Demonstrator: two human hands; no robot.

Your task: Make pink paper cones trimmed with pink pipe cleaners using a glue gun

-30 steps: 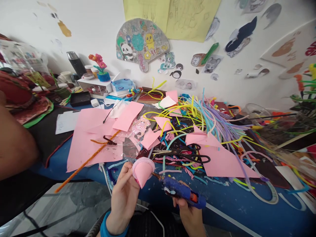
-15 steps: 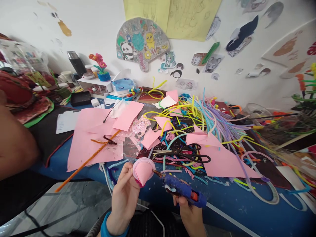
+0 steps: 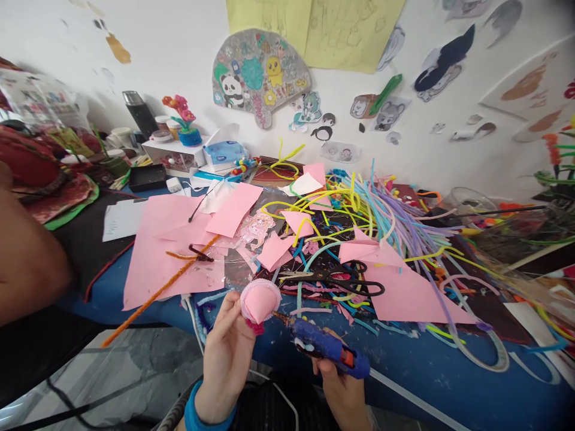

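My left hand (image 3: 227, 353) pinches a small pink paper cone (image 3: 259, 302) rimmed with a pink pipe cleaner, held above the near edge of the blue table (image 3: 431, 377). My right hand (image 3: 341, 392) grips a blue glue gun (image 3: 326, 347) from below. The gun's nozzle touches the cone's lower right side. Black-handled scissors (image 3: 341, 280) lie on the table just beyond the cone.
Pink paper sheets (image 3: 173, 251) and scraps cover the table's left and middle. A heap of coloured pipe cleaners (image 3: 381, 215) spreads to the right. An orange pipe cleaner (image 3: 157, 296) hangs over the near edge. Another person's arm (image 3: 27, 263) is at far left. Boxes and a flask stand by the wall.
The cone has turned slightly in my left hand and risen a little. The glue gun has shifted a bit left, its nozzle still against the cone.
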